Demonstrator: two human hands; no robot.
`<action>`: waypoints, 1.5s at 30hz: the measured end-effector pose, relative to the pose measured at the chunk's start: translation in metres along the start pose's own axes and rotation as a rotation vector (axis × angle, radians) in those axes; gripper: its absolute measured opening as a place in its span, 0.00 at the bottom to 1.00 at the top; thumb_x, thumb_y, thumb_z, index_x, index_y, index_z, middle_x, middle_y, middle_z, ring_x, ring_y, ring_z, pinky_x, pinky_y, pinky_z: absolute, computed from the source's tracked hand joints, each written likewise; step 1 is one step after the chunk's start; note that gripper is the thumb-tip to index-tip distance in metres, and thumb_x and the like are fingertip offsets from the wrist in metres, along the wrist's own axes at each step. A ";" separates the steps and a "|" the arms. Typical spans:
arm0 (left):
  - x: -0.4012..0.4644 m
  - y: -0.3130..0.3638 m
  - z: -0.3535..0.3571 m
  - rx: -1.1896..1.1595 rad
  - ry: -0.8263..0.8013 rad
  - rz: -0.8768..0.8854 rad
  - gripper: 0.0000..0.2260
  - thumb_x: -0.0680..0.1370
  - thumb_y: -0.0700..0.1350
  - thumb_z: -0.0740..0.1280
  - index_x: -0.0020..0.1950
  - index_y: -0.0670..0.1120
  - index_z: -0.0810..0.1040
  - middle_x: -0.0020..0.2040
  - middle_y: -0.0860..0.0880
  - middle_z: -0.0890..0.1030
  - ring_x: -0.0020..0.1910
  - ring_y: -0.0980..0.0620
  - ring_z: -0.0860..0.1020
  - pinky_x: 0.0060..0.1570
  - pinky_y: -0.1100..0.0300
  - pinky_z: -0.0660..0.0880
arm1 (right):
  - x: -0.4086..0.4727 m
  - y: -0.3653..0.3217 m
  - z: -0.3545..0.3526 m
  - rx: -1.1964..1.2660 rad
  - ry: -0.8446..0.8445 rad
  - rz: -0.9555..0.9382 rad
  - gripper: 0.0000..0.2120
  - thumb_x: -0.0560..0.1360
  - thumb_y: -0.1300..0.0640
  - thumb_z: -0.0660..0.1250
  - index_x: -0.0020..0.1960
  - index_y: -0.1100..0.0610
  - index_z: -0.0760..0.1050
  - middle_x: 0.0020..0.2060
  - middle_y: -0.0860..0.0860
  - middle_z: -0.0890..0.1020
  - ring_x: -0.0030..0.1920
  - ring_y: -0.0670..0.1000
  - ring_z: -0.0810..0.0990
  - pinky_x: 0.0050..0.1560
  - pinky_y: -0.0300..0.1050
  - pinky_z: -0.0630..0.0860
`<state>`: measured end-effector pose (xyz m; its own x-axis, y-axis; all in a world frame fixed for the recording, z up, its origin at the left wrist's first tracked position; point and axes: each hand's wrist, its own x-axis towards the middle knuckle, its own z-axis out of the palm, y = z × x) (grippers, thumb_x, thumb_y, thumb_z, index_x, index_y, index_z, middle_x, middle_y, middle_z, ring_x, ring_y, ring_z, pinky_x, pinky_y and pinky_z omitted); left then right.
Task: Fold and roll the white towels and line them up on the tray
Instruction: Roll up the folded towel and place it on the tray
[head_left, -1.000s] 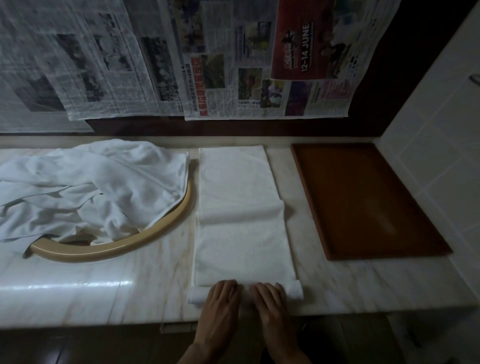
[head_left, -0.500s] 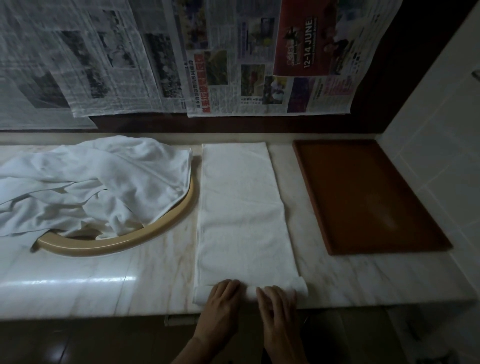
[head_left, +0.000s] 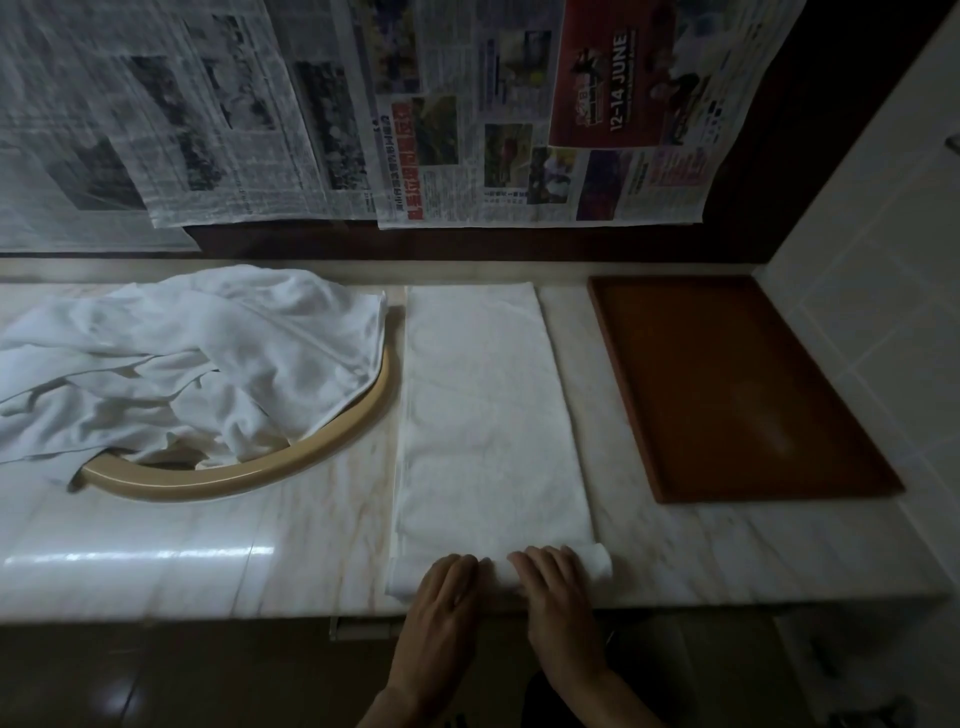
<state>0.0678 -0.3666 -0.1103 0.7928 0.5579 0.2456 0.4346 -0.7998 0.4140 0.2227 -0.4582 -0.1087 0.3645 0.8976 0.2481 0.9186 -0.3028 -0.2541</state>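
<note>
Overhead, newspaper reads "12-14 JUNE".

- We see two bare hands at the frame's lower edge: left hand, right hand.
- We note no rings, gloves or watch on either; the wrists are uncovered.
- Both forearms are bare as far as the frame shows them; no sleeve edge visible.
- Nails look short and unpainted, though dim light limits what we can tell.
</note>
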 end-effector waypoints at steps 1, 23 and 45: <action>-0.009 -0.002 0.006 0.019 -0.005 0.006 0.27 0.69 0.37 0.78 0.67 0.44 0.78 0.64 0.46 0.76 0.64 0.47 0.75 0.61 0.51 0.77 | -0.002 -0.001 -0.004 0.020 -0.021 -0.001 0.24 0.64 0.64 0.80 0.58 0.53 0.80 0.54 0.48 0.81 0.56 0.51 0.76 0.67 0.51 0.65; 0.032 0.001 -0.008 0.144 -0.018 -0.065 0.31 0.64 0.54 0.80 0.63 0.46 0.76 0.55 0.47 0.75 0.53 0.51 0.70 0.52 0.54 0.79 | 0.019 -0.006 0.002 -0.074 -0.074 -0.049 0.22 0.73 0.55 0.55 0.60 0.57 0.80 0.57 0.54 0.82 0.57 0.56 0.80 0.70 0.54 0.60; 0.051 -0.007 -0.015 0.164 -0.060 -0.022 0.10 0.72 0.51 0.62 0.48 0.48 0.77 0.48 0.49 0.74 0.45 0.47 0.74 0.48 0.56 0.65 | -0.004 -0.012 0.012 -0.183 0.044 -0.060 0.21 0.78 0.60 0.51 0.70 0.62 0.66 0.66 0.60 0.75 0.67 0.61 0.70 0.72 0.61 0.54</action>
<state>0.0984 -0.3288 -0.0875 0.8040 0.5657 0.1831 0.5126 -0.8155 0.2688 0.2082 -0.4546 -0.1175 0.3111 0.9021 0.2991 0.9498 -0.3061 -0.0647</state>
